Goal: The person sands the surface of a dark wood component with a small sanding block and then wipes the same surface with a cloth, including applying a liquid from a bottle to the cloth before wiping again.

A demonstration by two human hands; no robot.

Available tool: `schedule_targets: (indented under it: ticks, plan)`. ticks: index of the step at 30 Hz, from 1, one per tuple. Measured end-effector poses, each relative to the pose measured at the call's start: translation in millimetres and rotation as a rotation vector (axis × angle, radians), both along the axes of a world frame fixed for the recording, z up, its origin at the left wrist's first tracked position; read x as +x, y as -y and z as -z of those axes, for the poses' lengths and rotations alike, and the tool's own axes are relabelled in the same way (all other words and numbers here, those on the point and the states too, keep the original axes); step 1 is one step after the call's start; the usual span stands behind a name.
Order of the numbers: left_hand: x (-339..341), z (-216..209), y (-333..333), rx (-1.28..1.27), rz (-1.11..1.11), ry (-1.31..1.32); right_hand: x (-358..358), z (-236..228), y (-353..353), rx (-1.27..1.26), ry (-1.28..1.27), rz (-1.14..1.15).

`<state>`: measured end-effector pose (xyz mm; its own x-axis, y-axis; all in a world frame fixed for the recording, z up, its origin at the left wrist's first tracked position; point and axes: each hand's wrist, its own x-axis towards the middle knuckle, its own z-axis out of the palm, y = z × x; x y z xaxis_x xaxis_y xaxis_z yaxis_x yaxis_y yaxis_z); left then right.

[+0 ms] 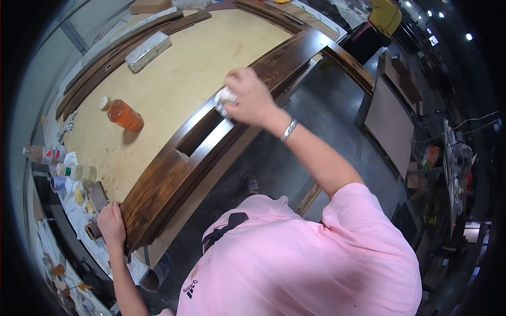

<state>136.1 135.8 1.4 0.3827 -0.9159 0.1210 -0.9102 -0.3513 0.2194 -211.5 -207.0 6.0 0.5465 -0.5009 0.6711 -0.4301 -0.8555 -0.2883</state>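
Note:
A long, dark brown varnished wooden board [155, 197] with a rectangular slot lies along the near edge of the table, glossy along its top. My right hand [247, 97] is closed round a crumpled white cloth [225, 101] and presses it on the board just beyond the slot. A silver bracelet [289, 129] is on that wrist. At the board's near left end, my left hand [112, 224] grips the edge, fingers curled over the end and partly hidden. An orange-filled bottle [122, 114] with a white cap is on the table to the left.
The pale tabletop [211, 47] carries a wrapped rectangular block [148, 51] and dark wooden strips [113, 60] along its far left edge. Bottles, such as a clear one [79, 172], and white rags crowd the left side. A flat panel [390, 124] is on the right above the grey floor [321, 116].

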Motion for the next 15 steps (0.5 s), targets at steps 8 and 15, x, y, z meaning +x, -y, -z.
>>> schedule_targets:
  ticks: [8, 15]
  plan:
    - [1, 2, 0, -0.04, 0.009, -0.006, -110, 5, 78, -0.019, -0.207, 0.636]
    - [9, 2, -10, 0.012, -0.018, -0.04, -16, -3, -35, -0.049, 0.039, -0.042]
